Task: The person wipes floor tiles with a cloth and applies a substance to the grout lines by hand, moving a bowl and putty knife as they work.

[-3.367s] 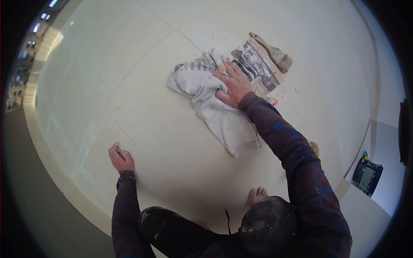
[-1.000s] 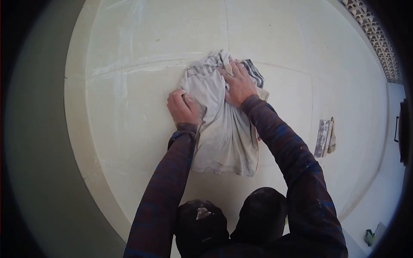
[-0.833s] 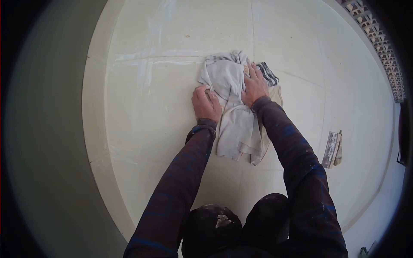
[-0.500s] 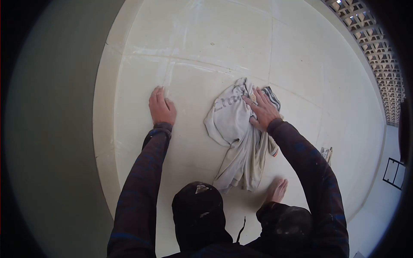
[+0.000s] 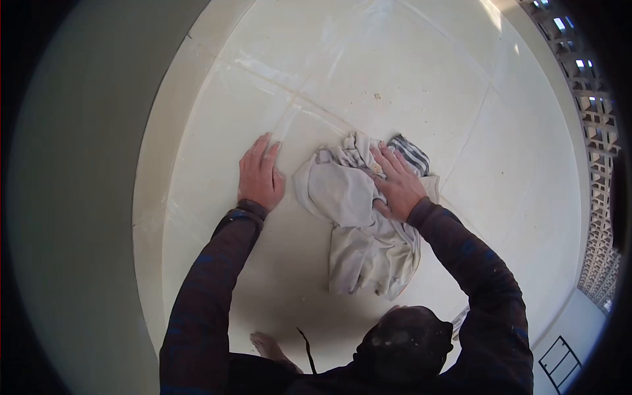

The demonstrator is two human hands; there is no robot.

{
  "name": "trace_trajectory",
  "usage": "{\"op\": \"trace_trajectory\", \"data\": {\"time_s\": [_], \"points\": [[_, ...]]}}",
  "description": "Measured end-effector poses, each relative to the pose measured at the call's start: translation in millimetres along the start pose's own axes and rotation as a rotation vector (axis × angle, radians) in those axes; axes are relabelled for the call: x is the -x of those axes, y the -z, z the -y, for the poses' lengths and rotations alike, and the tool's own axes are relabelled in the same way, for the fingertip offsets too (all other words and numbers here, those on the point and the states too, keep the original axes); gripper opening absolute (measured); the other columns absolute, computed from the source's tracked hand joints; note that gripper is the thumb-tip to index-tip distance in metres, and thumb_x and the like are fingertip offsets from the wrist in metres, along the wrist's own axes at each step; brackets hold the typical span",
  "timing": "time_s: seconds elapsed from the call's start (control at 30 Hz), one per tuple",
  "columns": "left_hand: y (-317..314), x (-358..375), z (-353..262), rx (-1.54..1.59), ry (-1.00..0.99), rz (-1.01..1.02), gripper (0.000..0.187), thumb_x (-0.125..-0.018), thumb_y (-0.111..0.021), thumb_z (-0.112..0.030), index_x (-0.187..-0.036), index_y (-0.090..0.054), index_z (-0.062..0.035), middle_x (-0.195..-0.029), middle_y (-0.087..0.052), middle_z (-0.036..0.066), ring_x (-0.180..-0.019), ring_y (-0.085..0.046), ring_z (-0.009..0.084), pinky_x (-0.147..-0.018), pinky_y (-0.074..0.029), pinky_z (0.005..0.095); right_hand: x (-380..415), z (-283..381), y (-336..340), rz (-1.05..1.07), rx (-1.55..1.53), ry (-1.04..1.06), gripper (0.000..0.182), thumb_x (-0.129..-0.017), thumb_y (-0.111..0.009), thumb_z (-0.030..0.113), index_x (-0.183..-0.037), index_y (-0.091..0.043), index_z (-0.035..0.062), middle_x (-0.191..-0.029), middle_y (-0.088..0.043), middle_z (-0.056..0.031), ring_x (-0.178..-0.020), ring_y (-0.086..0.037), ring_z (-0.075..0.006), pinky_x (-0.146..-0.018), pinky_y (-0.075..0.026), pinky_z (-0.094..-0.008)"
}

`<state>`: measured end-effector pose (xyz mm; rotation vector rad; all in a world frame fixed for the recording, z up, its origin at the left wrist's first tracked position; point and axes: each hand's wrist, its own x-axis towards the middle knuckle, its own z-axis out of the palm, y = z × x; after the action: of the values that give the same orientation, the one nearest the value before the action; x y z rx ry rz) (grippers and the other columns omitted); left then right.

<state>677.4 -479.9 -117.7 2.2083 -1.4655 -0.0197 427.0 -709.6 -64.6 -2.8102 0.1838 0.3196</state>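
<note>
A crumpled light-grey shirt [image 5: 339,197] with a striped edge [image 5: 411,157] lies bunched on the pale tiled floor [image 5: 461,243]. Pressed flat on top of its upper right part is my right hand [image 5: 398,187], fingers extended and slightly apart. My left hand [image 5: 260,174] rests palm down on the bare tiles, left of the shirt and not touching it. Its fingers are stretched out with nothing in them. Dark sleeves cover both arms up to the wrists.
My bare foot [image 5: 271,345] and dark-clad knee [image 5: 405,342] are at the bottom. A wall [image 5: 72,197] runs along the left with a pale skirting strip [image 5: 155,164]. Patterned openwork blocks [image 5: 596,125] line the right. A light object [image 5: 461,322] is partly hidden by my right arm.
My view has turned and shifted. The shirt is bunched differently under my right hand, its lettering now folded out of sight. My left hand still rests on the floor, and my legs have shifted.
</note>
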Motion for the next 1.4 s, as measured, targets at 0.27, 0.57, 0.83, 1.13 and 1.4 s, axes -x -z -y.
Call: {"op": "trace_trajectory", "data": {"time_s": [0.27, 0.57, 0.83, 1.13, 1.4], "points": [[46.2, 82.1, -95.4, 0.061, -0.034, 0.066, 0.061, -0.079, -0.055, -0.003, -0.139, -0.051, -0.0055, -0.153, -0.045, 0.014, -0.140, -0.042, 0.0345, -0.114, -0.034, 0.0483, 69.6, 93.4, 11.9, -0.217, -0.102, -0.174, 0.056, -0.078, -0.072, 0.030, -0.129, -0.064, 0.0075, -0.160, -0.034, -0.0201, -0.149, -0.030, -0.0410, -0.121, -0.026, -0.0535], [59.6, -9.4, -66.1, 0.044, 0.069, -0.005, 0.064, -0.077, -0.052, -0.003, -0.141, -0.049, -0.0064, -0.155, -0.044, 0.013, -0.141, -0.042, 0.0338, -0.114, -0.032, 0.0487, -82.6, 34.2, 75.4, -0.470, -0.047, -0.210, 0.062, -0.075, -0.074, 0.028, -0.135, -0.063, 0.0178, -0.160, -0.034, -0.0207, -0.149, -0.029, -0.0407, -0.120, -0.028, -0.0539], [72.3, 23.1, -117.5, 0.041, 0.032, -0.016, 0.062, -0.079, -0.050, -0.004, -0.142, -0.050, -0.0054, -0.155, -0.045, 0.015, -0.138, -0.045, 0.0348, -0.113, -0.032, 0.0483, 50.4, 60.6, 68.4, -0.222, -0.088, 0.076, 0.067, -0.074, -0.076, 0.030, -0.139, -0.060, 0.0199, -0.160, -0.035, -0.0175, -0.149, -0.030, -0.0379, -0.122, -0.026, -0.0526], [59.8, 17.5, -104.2, 0.118, 0.117, -0.146, 0.060, -0.080, -0.051, -0.004, -0.140, -0.050, -0.0026, -0.154, -0.045, 0.017, -0.137, -0.046, 0.0356, -0.111, -0.034, 0.0478, 65.3, 46.6, 71.1, -0.037, -0.057, 0.046, 0.065, -0.079, -0.072, 0.028, -0.142, -0.057, 0.0186, -0.159, -0.036, -0.0173, -0.148, -0.032, -0.0372, -0.122, -0.027, -0.0517], [59.5, 20.4, -107.6, 0.080, 0.200, -0.169, 0.058, -0.085, -0.046, -0.008, -0.142, -0.047, 0.0001, -0.152, -0.046, 0.020, -0.137, -0.045, 0.0379, -0.115, -0.031, 0.0489, 13.2, 44.4, 69.7, -0.205, -0.109, 0.030, 0.066, -0.076, -0.071, 0.028, -0.140, -0.060, 0.0177, -0.162, -0.032, -0.0144, -0.151, -0.028, -0.0357, -0.123, -0.025, -0.0516]]}}
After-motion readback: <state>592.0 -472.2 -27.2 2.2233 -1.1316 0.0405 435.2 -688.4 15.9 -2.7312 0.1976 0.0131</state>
